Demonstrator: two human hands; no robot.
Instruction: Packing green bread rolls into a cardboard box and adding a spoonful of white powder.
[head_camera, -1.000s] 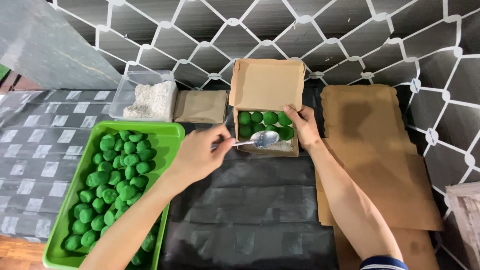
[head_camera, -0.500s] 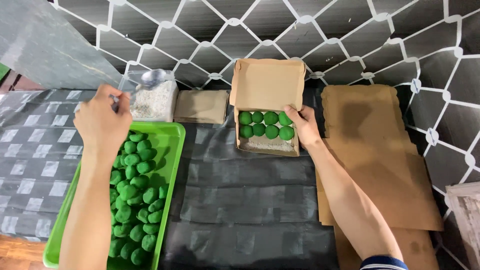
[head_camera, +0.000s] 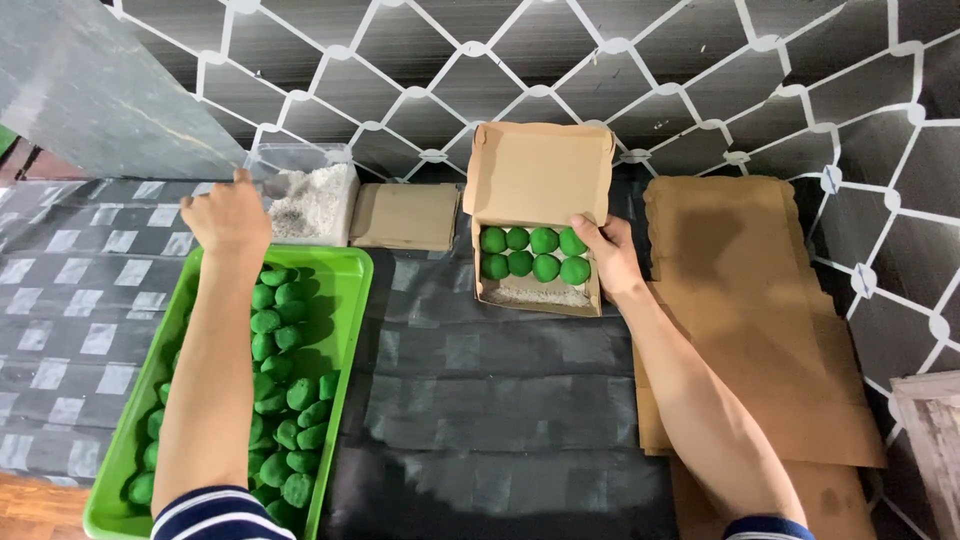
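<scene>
My right hand (head_camera: 608, 255) grips the right edge of a small open cardboard box (head_camera: 540, 170). Inside it lie several green balls (head_camera: 532, 253), with white flakes along the front strip. My left hand (head_camera: 228, 215) is seen from the back with fingers curled. It sits at the left edge of a clear plastic tub of white flakes (head_camera: 312, 195), above the far end of a green tray (head_camera: 345, 300). The tray is filled with many green balls (head_camera: 280, 350). What the left hand's fingers hold is hidden.
A folded brown cardboard piece (head_camera: 405, 215) lies between the tub and the box. Flat cardboard sheets (head_camera: 750, 320) are stacked at the right. A wooden edge (head_camera: 930, 440) shows at the bottom right. A dark patterned cloth (head_camera: 500, 420) covers the table.
My left hand carried a metal spoon from the box leftward to the tub of flakes. It now rests by the tub's left edge and the spoon is out of sight. The right hand stayed on the box.
</scene>
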